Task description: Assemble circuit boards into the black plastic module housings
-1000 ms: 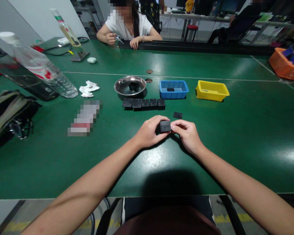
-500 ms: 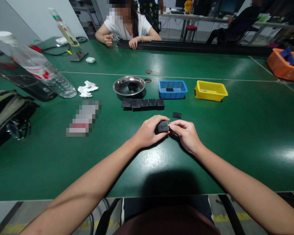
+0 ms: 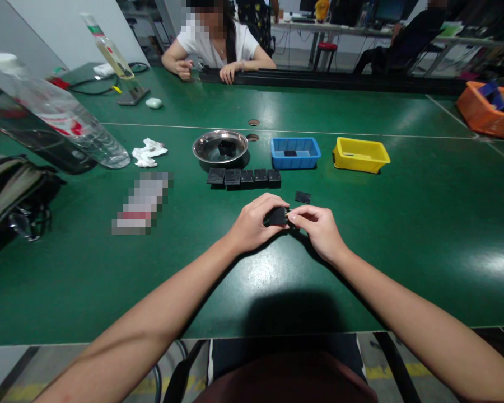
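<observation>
The metal bowl (image 3: 204, 149) stood behind the row of black blocks (image 3: 247, 178), both apparently placed for easy reach; the left hand (image 3: 252, 226) curled partly closed around the black box (image 3: 278, 216), seemingly to steady it above the table (image 3: 185, 252); the blue bin (image 3: 296, 162) lay beyond; the right hand (image 3: 321, 229) had thumb and forefinger nearly together at the box's right side, perhaps for fine control, any grip there too small to tell

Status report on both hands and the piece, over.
Left hand: gripping black block. Right hand: fingers at the block's right end. Flat black plate just beyond, on table; nothing seen between hands and block.
</observation>
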The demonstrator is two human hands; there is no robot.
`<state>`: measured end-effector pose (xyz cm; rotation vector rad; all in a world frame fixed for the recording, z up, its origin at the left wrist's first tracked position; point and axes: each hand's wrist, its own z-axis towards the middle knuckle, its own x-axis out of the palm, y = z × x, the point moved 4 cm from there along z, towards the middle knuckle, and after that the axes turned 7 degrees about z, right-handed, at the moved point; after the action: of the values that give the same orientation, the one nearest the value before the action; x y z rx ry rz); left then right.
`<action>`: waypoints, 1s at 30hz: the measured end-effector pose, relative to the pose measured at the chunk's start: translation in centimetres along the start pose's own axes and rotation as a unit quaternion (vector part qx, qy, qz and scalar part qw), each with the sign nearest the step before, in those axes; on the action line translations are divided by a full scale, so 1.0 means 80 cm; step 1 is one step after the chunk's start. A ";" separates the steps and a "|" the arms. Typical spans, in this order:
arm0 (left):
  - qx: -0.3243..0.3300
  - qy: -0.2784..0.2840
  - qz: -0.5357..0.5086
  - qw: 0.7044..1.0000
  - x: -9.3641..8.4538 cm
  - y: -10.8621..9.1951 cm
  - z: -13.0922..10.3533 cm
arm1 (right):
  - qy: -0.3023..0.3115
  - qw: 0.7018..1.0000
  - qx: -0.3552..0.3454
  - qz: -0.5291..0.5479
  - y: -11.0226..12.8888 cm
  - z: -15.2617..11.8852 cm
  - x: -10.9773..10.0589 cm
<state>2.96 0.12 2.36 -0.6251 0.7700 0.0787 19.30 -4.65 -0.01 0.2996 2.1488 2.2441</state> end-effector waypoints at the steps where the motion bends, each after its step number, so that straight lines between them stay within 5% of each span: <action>1: 0.001 -0.001 0.000 1.000 0.001 0.001 0.000 | 0.006 1.000 -0.012 -0.014 0.001 -0.001 0.001; 8: -0.043 0.009 0.002 0.999 0.002 0.004 0.000 | 0.043 0.978 -0.137 -0.153 0.016 -0.010 0.009; 13: -0.104 -0.006 -0.045 0.994 0.000 0.007 -0.001 | -0.008 0.966 -0.185 -0.183 0.027 -0.011 -0.001; 21: -0.110 -0.021 -0.119 0.986 0.001 0.007 -0.003 | 0.057 0.932 -0.247 -0.260 0.033 -0.008 -0.001; 30: -0.115 -0.016 -0.138 0.984 0.001 0.006 -0.002 | 0.063 0.900 -0.319 -0.290 0.041 -0.012 -0.001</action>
<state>2.76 0.41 1.94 -0.9438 0.6406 -0.0767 19.62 -5.75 3.18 -0.4523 1.1669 2.4253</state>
